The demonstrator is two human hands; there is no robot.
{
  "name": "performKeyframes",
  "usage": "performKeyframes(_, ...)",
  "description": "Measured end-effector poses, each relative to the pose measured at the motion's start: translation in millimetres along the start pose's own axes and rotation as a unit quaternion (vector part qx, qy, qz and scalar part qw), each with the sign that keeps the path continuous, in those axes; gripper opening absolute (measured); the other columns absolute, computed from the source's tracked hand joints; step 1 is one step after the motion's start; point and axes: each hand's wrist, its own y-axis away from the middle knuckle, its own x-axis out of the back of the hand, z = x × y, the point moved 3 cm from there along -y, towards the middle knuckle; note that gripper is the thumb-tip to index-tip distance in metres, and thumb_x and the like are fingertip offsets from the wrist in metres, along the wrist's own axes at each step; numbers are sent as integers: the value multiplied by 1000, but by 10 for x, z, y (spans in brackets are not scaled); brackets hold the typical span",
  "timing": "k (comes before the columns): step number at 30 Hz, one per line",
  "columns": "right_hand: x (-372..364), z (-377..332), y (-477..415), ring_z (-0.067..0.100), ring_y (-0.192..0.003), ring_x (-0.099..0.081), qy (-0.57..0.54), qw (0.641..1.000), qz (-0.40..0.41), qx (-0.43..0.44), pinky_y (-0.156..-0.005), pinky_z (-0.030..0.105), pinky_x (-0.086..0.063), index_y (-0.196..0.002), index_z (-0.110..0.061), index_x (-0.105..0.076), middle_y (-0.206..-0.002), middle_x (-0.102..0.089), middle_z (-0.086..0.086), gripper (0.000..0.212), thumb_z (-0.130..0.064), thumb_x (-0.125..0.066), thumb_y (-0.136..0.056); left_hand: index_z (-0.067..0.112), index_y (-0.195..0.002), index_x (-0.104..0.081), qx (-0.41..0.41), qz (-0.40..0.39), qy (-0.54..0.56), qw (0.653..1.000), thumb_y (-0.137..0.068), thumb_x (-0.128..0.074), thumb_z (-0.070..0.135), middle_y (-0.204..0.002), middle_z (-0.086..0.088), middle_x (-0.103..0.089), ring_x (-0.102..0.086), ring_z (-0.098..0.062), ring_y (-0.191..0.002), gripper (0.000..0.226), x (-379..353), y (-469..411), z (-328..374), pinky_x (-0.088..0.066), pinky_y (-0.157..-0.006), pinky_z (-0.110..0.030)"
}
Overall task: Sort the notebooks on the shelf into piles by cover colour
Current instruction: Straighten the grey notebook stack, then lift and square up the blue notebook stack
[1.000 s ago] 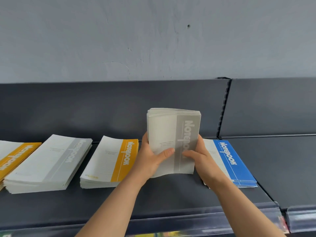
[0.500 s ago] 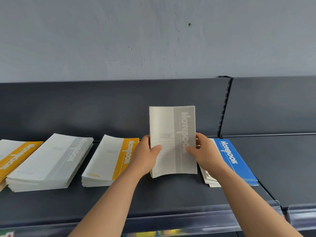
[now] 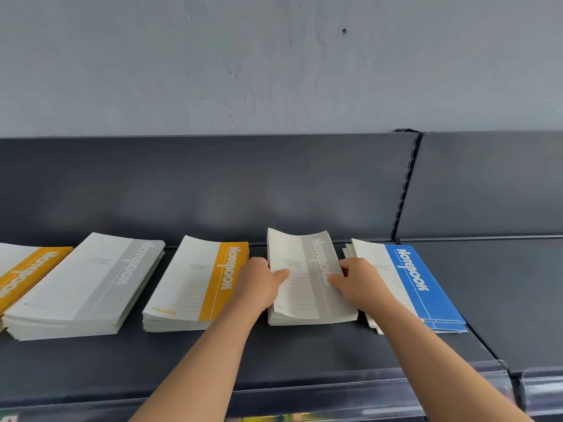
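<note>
Mostly sorted, duplicate colours left to merge

Both hands hold a grey-banded notebook stack (image 3: 307, 287) by its long sides, the left hand (image 3: 259, 283) and the right hand (image 3: 359, 280) each with a thumb on the top cover, which bows upward at its far end. The stack rests on the shelf (image 3: 304, 354), between a yellow pile (image 3: 195, 284) and a blue pile (image 3: 411, 284), near both. Further left sit a second grey pile (image 3: 85, 284) and another yellow pile (image 3: 24, 275), cut off by the frame. Judging by top covers, colours are grouped, yet grey and yellow each fill two piles, so merging seems left. A clear price rail (image 3: 365, 388) edges the front. Nothing appears to block the hands.
</note>
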Motion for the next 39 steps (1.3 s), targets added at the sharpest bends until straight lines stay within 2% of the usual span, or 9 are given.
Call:
performKeyframes(5, -41, 3, -8, 15, -61, -43, 42, 999, 22, 2, -47, 22, -25, -70, -11, -44, -65, -45, -2, 21, -17, -53, -87, 16, -60, -38, 0, 37, -48, 998, -90, -60, 39, -60, 3, -40, -40, -10, -49, 44, 18, -1, 28, -23, -44, -16)
performKeyframes(10, -45, -39, 1, 23, -75, -45, 98, 995, 30, 20, -49, 22, -24, -64, -17, -33, -67, -40, -4, 32, -18, -52, -89, 14, -74, -51, 5, 31, -46, 998, -90, -58, 43, -77, -4, -56, -51, -11, -61, 34, 19, 9, 35, -31, -50, -15)
performKeyframes(14, 70, -130, 54, 21, -94, -52, 133, 983, 87, 95, -69, 26, -36, -87, -13, -52, -91, -52, -1, 13, -25, -50, -91, 10, -130, -53, -43, 106, -35, 993, -93, -50, 48, -127, -6, -59, -58, -20, -114, 53, 151, 108, 96, -44, -80, -22)
performKeyframes(19, 204, -127, 199, 24, -124, -41, 184, 966, 123, 135, -101, 32, -32, -120, -11, -55, -124, -55, 3, 33, -31, -44, -96, 15, -133, -53, -117, 157, -42, 980, -93, -48, 50, -131, -3, -58, -55, -20, -117, 53, 211, 209, 209, -47, -89, -28)
performKeyframes(22, 291, 54, 271, 25, -130, -36, 208, 964, 117, 117, -107, 33, -26, -130, -9, -49, -133, -51, 6, 40, -31, -41, -98, 17, -138, -48, -143, 153, -67, 976, -94, -47, 48, -137, -3, -53, -51, -21, -121, 54, 97, 268, 303, -46, -95, -31)
performKeyframes(30, 887, 669, 182, 28, -111, -51, 226, 961, 132, 84, -100, 32, -31, -121, -7, -55, -120, -59, 9, 36, -30, -45, -96, 8, -122, -54, -183, 69, -77, 978, -94, -52, 39, -125, -6, -56, -48, -23, -117, 42, -511, 353, 1018, -41, -91, -31)
performKeyframes(33, 1088, 915, 97, 30, -106, -55, 218, 971, 86, 50, -94, 33, -38, -121, -8, -54, -117, -62, 9, 37, -32, -46, -95, 4, -116, -55, -131, 11, -79, 988, -94, -53, 34, -119, -10, -57, -55, -26, -109, 37, -796, 287, 1289, -41, -78, -29)
performKeyframes(37, 1123, 1247, -26, 24, -81, -60, 193, 981, 13, 31, -59, 30, -41, -99, -9, -57, -84, -62, 2, 35, -42, -50, -90, 3, -109, -59, -36, -44, -84, 995, -92, -55, 26, -112, -12, -63, -60, -27, -94, 29, -1140, 102, 1413, -40, -68, -27)
performKeyframes(39, 1110, 1330, -46, 22, -82, -60, 172, 984, 11, 38, -61, 30, -43, -102, -10, -59, -87, -64, 2, 36, -43, -49, -91, 3, -110, -60, 0, -31, -63, 998, -89, -58, 22, -111, -10, -64, -61, -27, -94, 28, -1218, 13, 1424, -42, -67, -27)
